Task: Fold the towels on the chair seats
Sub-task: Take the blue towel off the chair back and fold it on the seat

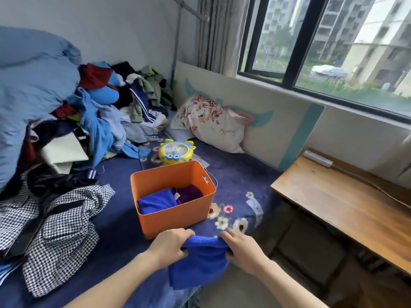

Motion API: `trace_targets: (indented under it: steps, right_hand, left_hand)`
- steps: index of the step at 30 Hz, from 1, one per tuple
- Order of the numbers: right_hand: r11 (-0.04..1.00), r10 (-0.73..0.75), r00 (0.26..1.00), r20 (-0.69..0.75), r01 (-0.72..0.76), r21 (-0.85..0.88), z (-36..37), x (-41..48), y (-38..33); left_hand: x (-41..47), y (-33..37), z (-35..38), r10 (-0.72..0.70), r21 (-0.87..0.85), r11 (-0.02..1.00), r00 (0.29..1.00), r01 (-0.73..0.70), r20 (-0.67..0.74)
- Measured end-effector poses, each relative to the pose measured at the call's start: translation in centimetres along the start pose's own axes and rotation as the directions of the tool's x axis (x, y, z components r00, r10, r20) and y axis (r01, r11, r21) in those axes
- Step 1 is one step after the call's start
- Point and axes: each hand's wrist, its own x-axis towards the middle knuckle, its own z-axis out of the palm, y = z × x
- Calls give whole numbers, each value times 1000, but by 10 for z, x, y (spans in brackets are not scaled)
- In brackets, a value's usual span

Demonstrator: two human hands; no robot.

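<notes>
A bright blue towel hangs between my two hands over the near edge of the bed. My left hand grips its top left corner, and my right hand grips its top right corner. The cloth bunches between the hands and its lower part drapes down. Just beyond the hands stands an orange bin on the navy bedspread. Inside it lie a folded blue towel and a purple towel. No chair seat is in view.
A yellow toy fan sits behind the bin. A heap of clothes and a checked garment cover the bed's left side. A floral pillow leans at the headboard. A wooden desk stands at the right.
</notes>
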Motion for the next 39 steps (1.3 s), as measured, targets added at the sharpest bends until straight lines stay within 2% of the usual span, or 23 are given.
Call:
trace_targets:
  steps: [2,8,11,14,16,20,22,25,29,32,34,36,39]
  right_hand:
    - [1000,-14,1000,22,13,24,-5,23,8]
    - [997,-74,997,29,73,18,-25,130,66]
    - [995,-99,995,-6,99,17,-34,187,102]
    - [985,-171,982,-79,172,6,-45,238,121]
    - [985,-168,981,-96,171,21,-52,273,127]
    - [985,-157,987,19,155,75,-38,318,135]
    - [986,-162,986,27,160,56,-33,339,140]
    - [989,-142,979,147,133,68,-27,372,145]
    - [987,-152,965,215,137,83,-15,412,150]
    - [983,-169,971,167,154,102,-12,437,155]
    - [962,-263,964,51,258,89,-2,448,159]
    - [948,-318,932,175,318,26,14,452,160]
    - [941,-282,885,370,330,-71,67,454,163]
  left_hand:
    - [17,-10,-2,-45,-4,999,999,45,8]
    - [111,-56,-20,-144,-132,983,985,131,-92]
    - [163,-76,-31,-175,-172,974,971,146,-165]
    - [199,-97,-43,-206,-224,961,963,164,-176]
    - [221,-114,-55,-235,-244,953,949,182,-211]
    - [246,-138,-54,-291,-230,943,931,241,-219]
    - [257,-150,-50,-326,-240,929,928,280,-179]
    - [274,-169,-49,-385,-236,907,915,349,-124]
    - [298,-193,-48,-438,-204,887,895,415,-86]
    - [313,-204,-46,-469,-225,871,875,437,-119]
    - [319,-213,-34,-470,-193,879,861,437,-195]
    - [322,-221,-10,-403,-135,915,882,381,-245]
    - [323,-228,40,-457,-34,890,889,455,-39]
